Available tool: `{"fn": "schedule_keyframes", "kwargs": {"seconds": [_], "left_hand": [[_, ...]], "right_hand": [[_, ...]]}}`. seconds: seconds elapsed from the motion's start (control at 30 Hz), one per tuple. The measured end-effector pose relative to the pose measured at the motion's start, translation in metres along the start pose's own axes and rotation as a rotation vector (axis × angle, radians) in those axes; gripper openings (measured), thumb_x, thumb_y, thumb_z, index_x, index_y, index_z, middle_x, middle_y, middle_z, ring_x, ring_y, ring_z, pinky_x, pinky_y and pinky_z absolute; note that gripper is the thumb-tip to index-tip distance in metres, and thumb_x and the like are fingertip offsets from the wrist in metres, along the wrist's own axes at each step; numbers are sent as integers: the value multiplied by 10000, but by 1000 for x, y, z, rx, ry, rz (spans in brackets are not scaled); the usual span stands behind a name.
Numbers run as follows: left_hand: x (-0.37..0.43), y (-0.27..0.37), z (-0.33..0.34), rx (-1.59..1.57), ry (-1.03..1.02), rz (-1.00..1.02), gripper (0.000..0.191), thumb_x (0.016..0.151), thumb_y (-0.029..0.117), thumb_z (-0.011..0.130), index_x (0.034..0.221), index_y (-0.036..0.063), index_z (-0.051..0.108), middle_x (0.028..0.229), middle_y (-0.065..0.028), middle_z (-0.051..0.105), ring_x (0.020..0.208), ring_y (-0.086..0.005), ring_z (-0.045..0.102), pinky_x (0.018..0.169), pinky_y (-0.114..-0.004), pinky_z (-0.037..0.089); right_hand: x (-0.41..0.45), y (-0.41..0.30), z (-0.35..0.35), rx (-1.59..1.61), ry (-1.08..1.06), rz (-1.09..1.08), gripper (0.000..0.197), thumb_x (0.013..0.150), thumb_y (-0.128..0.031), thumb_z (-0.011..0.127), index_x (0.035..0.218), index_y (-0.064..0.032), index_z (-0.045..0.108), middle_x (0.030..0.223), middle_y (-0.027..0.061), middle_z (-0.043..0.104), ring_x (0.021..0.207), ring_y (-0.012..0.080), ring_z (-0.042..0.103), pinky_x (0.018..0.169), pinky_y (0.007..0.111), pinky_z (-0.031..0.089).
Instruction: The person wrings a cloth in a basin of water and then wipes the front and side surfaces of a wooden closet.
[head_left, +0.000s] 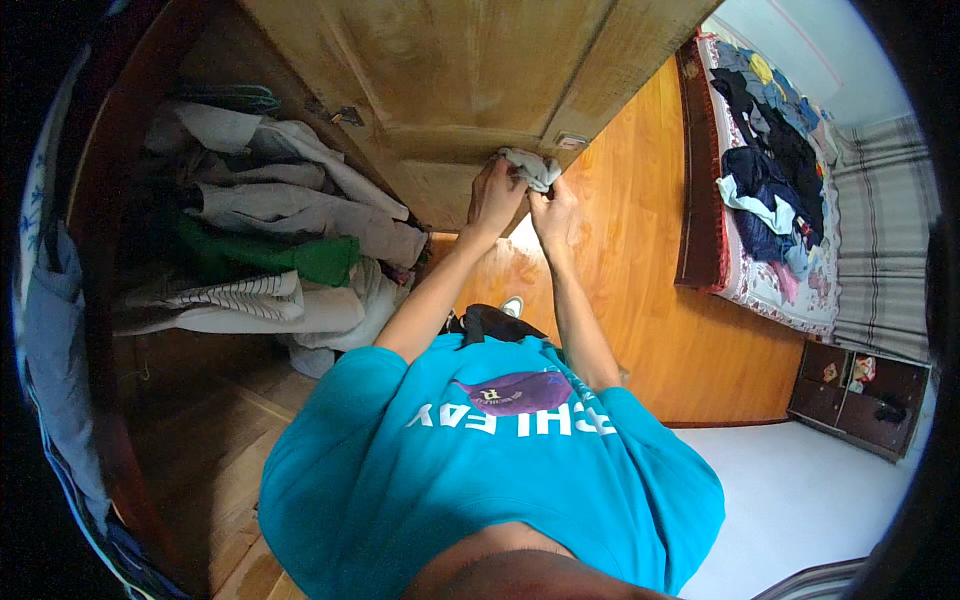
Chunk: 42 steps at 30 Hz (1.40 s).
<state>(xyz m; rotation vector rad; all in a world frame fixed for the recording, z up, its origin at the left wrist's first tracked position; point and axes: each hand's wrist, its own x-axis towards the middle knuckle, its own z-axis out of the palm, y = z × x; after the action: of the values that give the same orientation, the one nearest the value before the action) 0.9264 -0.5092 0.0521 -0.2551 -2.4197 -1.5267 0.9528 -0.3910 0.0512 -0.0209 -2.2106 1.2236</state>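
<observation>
A small, crumpled grey-white cloth (534, 169) is bunched between my hands, in front of an open wooden wardrobe door (465, 82). My left hand (498, 193) grips its left side with bent fingers. From the lower right, my right hand (553, 214) pinches it between thumb and fingers. Just above the right hand, a small fitting (572, 141) sits at the door's edge. Whether the cloth touches the door panel, I cannot tell.
At left, the wardrobe holds hanging grey garments (262, 206) and a green one (322, 259). A metal door lock (346, 116) juts from the door's other edge. A bed (814, 300) piled with clothes (765, 180) stands right, beside grey curtains (877, 240) and a low dark cabinet (859, 397).
</observation>
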Motion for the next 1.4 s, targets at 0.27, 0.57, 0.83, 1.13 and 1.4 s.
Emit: {"fn": "schedule_keyframes", "kwargs": {"seconds": [0.27,0.57,0.83,1.13,1.4], "left_hand": [[-4,-30,-39,-55,90,-40,203,892,84,613,1072,-9,620,885,-230,670,809,-361,672,725,-427,515],[-17,-90,-138,20,276,-364,218,925,132,573,1039,-40,641,873,-168,682,787,-229,644,712,-343,498],[-26,-109,-160,-11,6,-619,218,926,121,553,1025,-52,642,918,-130,670,835,-238,647,748,-360,517],[-62,-132,-96,-1304,-462,-801,436,982,255,548,1369,58,508,1377,-74,528,1277,-234,492,1052,-420,422],[-54,-99,-59,-1068,-286,-926,380,902,173,648,1248,34,576,1206,-76,612,1113,-213,599,900,-356,505]], "right_hand": [[-7,-14,56,25,-248,91,220,782,-56,654,978,42,644,951,260,672,882,423,652,762,445,522],[-31,-43,174,57,-459,-77,269,806,-161,671,976,45,643,949,278,657,901,439,642,779,470,506],[-36,-72,144,114,-921,349,312,845,-262,679,868,49,658,770,206,666,711,308,660,661,412,512],[-80,-4,63,-298,-761,34,321,810,-234,730,1041,-18,673,934,215,688,880,422,647,757,437,540],[-78,-27,-18,554,-812,559,306,951,-187,652,1186,5,612,873,93,707,736,113,662,667,265,550]]}}
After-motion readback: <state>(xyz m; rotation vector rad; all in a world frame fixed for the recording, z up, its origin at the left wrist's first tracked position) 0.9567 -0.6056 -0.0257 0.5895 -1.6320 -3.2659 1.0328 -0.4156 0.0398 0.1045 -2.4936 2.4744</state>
